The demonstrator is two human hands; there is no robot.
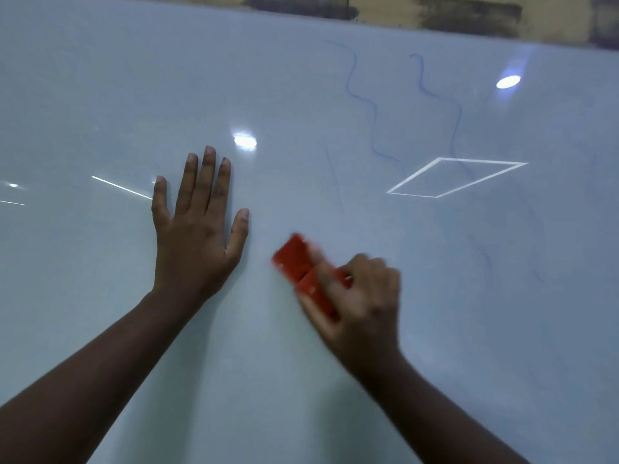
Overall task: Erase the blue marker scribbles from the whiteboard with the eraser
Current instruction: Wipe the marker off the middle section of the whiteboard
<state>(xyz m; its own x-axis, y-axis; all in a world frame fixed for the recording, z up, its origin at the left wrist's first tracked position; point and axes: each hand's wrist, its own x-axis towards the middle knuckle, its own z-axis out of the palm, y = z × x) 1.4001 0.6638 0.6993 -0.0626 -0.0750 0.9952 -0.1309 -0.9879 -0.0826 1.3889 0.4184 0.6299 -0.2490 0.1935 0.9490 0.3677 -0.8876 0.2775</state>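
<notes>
While the left hand (pixel 197 226) is laid flat with fingers straight on the whiteboard (pixel 100 95), the red eraser (pixel 301 272) is gripped by the right hand (pixel 361 296). Blue scribbles (pixel 368 105) are seen above it, well apart.

Bright oval light reflection (pixel 245 141) left of centre; second oval light reflection (pixel 508 82) toward the upper right; reflected outline of a four-sided frame (pixel 456 177), pale lines forming a slanted parallelogram, right of centre; thin bright reflected streak (pixel 121 187) at the left, slanting downward to the right, with a fainter small glint (pixel 13 185) near the left edge; background strip (pixel 469 13) along the top edge, tan with dark, blurred patches, detail indistinct.
</notes>
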